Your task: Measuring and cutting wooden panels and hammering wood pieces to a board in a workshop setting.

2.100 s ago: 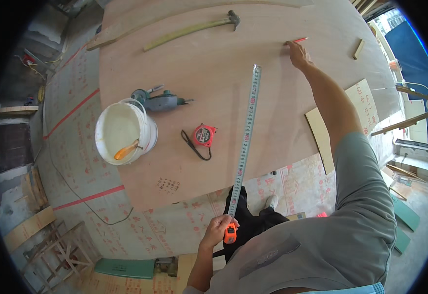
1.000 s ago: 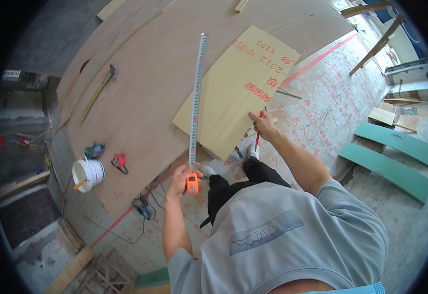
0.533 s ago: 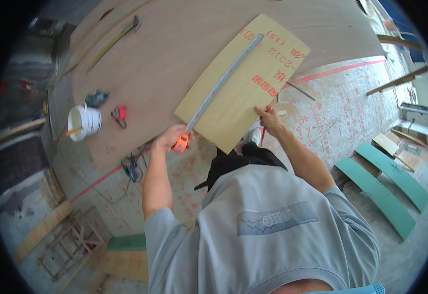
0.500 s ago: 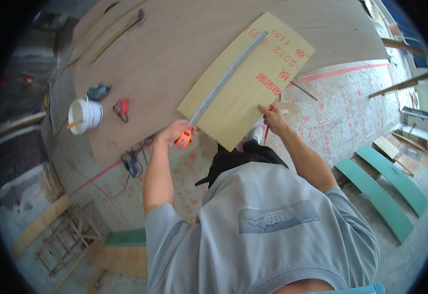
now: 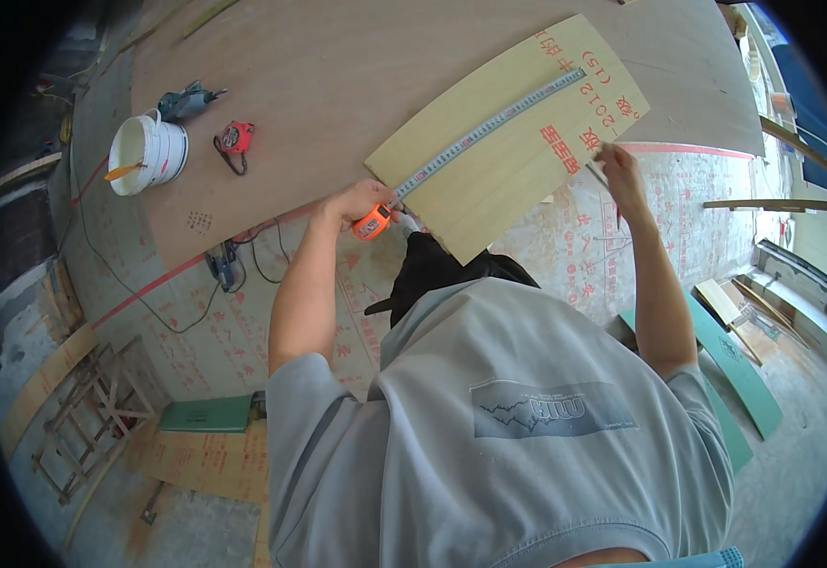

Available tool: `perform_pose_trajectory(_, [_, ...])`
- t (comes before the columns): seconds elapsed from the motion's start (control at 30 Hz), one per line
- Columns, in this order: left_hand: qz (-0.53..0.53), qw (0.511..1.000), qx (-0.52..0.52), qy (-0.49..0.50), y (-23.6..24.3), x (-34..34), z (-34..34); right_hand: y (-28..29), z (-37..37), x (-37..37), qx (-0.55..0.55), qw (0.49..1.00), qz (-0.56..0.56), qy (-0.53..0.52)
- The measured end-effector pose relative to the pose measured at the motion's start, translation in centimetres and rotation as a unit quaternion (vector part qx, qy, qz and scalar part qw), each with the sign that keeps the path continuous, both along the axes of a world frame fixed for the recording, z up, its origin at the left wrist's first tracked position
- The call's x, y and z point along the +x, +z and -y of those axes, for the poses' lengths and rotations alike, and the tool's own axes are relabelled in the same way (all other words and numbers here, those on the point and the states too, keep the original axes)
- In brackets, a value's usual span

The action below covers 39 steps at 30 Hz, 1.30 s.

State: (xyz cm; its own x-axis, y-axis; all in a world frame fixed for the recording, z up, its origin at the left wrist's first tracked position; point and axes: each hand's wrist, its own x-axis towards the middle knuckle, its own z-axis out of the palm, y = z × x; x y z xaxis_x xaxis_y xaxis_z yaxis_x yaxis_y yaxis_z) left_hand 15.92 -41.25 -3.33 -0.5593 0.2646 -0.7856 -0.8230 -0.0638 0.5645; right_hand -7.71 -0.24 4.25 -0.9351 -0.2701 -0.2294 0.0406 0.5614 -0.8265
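Observation:
My left hand (image 5: 356, 199) grips an orange tape measure (image 5: 373, 221) at the lower-left corner of a pale yellow board (image 5: 465, 189) with red printing. The extended silver blade (image 5: 484, 133) lies diagonally across that board, toward its upper right. My right hand (image 5: 624, 175), fingers closed, is at the board's right edge with a thin red pencil (image 5: 619, 213) showing below it. The board rests on a large pinkish sheet-topped table (image 5: 290, 114) and overhangs its near edge.
Left on the table stand a white bucket (image 5: 162, 156) with an orange handle in it, a green power tool (image 5: 183, 104) and a red tape measure (image 5: 236, 139). A blue tool (image 5: 224, 270) with cables lies on the floor. Green boards (image 5: 735, 360) lie lower right; wooden struts (image 5: 778, 205) are at right.
The blade, earlier raised over the table, now lies on the yellow board. My right hand has moved further along the board's right edge, away from my body. The view has shifted.

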Motion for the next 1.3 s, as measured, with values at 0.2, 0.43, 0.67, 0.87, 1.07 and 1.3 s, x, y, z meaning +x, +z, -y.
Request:
perform_pose_trajectory(0.2, [0.048, 0.998, 0.020, 0.043, 1.0, -0.2, -0.7, -3.3, 12.9, -0.8, 0.115, 0.964, 0.241, -0.004])
perform_pose_trajectory(0.43, [0.054, 0.996, 0.046, 0.052, 1.1, 0.3, -0.3, -5.4, 15.7, -1.8, 0.145, 0.966, 0.178, -0.118])
perform_pose_trajectory(0.67, [0.037, 0.998, 0.043, 0.039, 1.5, 1.5, 0.3, -6.4, 15.3, -2.7, 0.062, 0.959, 0.222, -0.167])
perform_pose_trajectory(0.87, [0.022, 0.998, 0.030, 0.057, 1.2, 0.8, -0.4, -5.9, 14.9, -3.3, 0.046, 0.964, 0.214, -0.151])
perform_pose_trajectory(1.07, [0.001, 0.999, -0.017, 0.051, 1.0, 0.6, -0.8, -1.9, 11.6, -5.6, 0.038, 0.978, 0.202, -0.035])
perform_pose_trajectory(1.3, [-0.026, 0.995, -0.069, 0.064, 0.7, 1.3, -1.3, 3.6, 4.2, -15.3, 0.036, 0.995, 0.052, -0.074])
